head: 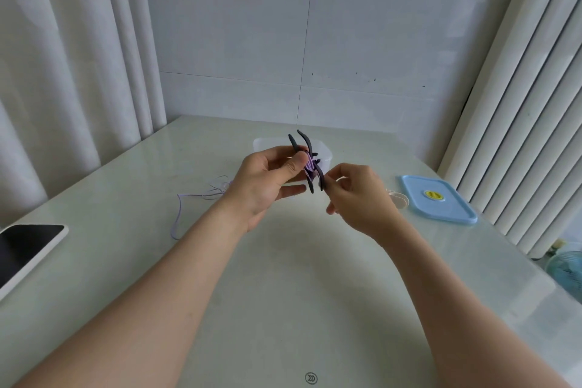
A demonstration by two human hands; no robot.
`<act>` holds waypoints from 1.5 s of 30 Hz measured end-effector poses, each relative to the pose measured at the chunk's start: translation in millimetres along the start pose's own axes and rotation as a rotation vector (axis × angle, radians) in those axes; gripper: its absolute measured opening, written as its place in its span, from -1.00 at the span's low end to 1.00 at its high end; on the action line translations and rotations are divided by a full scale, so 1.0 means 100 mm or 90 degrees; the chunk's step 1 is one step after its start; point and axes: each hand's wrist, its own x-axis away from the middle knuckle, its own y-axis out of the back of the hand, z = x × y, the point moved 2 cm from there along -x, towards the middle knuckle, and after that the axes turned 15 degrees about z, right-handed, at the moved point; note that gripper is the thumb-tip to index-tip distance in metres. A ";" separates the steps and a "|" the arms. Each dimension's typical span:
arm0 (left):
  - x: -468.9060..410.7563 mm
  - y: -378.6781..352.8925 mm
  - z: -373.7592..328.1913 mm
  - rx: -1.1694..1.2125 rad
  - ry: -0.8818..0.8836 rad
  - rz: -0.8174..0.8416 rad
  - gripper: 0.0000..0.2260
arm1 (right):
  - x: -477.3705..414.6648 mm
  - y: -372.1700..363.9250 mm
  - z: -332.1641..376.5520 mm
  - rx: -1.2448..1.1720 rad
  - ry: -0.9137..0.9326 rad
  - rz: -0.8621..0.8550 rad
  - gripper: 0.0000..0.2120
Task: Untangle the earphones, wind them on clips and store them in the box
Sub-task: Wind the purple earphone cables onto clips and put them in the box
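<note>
While our left hand (267,179) pinches the dark winder clip (307,161) above the clear box (326,154), our right hand (356,195) nips its lower prong; the purple earphone cord (189,205) trailing onto the table looks light, limp and snag-prone, best gripped near the clip.

Near half of table (283,309) open between the forearms. Box (326,156) toward the far edge, behind the raised hands. Loose cable (179,211) trails left of centre. Tablet (28,249) at left edge; lid (437,203) near right edge.
</note>
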 end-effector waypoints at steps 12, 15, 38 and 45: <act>-0.02 0.01 0.07 -0.304 0.004 -0.106 -0.79 | 0.18 -0.04 0.20 -0.119 0.042 0.186 -0.82; -0.02 0.02 0.11 -0.439 0.028 -0.072 -0.79 | 0.15 -0.02 0.18 -0.055 0.080 0.088 -0.80; 0.04 -0.09 0.15 -0.434 0.099 0.146 -0.87 | -0.03 0.09 -0.02 -0.010 0.054 -0.167 -0.77; 0.07 -0.14 0.08 -0.368 0.091 0.185 -0.81 | -0.08 0.10 -0.14 -0.079 -0.009 -0.141 -0.53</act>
